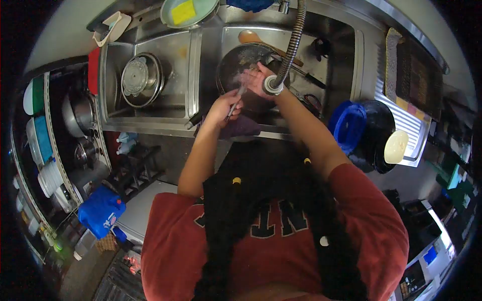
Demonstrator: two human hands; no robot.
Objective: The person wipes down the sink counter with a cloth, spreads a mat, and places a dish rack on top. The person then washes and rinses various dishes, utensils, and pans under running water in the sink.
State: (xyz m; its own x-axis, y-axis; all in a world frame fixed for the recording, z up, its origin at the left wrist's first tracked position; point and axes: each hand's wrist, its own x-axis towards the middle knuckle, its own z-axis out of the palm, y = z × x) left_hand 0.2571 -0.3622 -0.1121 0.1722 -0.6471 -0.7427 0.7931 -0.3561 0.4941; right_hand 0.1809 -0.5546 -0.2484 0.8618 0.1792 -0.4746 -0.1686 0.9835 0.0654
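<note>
My left hand is closed around a slim metal utensil, its upper end raised toward my other hand; its kind is not clear. Just right of it, my right hand has its fingers spread, palm turned up, with nothing visibly in it. Water splashes about its fingers, beside the spray head of a coiled metal hose. Both hands are above a large dark pan in the right sink basin. A wooden spoon and a black handle lie behind and right of the pan.
In the left basin sits a round metal pot with a lid. Behind the sink is a bowl with a yellow sponge. Blue and black tubs stand at the right, with a cream bowl. Dark cloth hangs over the front edge.
</note>
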